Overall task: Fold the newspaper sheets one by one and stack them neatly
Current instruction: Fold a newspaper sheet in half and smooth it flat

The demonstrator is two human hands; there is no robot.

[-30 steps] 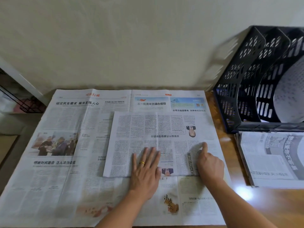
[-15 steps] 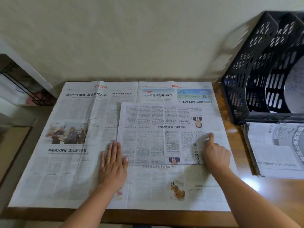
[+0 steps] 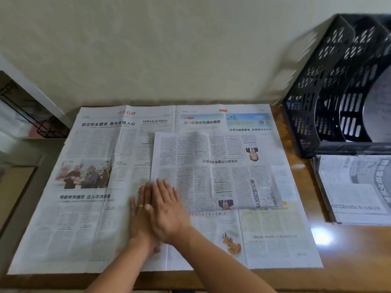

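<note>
A folded newspaper sheet [image 3: 215,170] lies on top of an open, unfolded newspaper sheet [image 3: 84,208] spread over the wooden table [image 3: 317,278]. My left hand [image 3: 138,216], with a gold ring, lies flat on the paper at the folded sheet's lower left corner. My right hand [image 3: 169,210] lies flat with straight fingers, crossed over the left hand and partly covering it, its fingertips on the folded sheet's left edge. A stack of folded newspapers [image 3: 355,189] sits at the right of the table.
A black perforated file rack [image 3: 330,85] stands at the back right, behind the stack. A cream wall runs along the table's far edge. Left of the table are a black wire rack [image 3: 42,125] and a lower brown surface [image 3: 14,193].
My right hand has left the folded sheet's lower right part and swept left, landing over my left hand. My left hand has stayed at the sheet's lower left corner.
</note>
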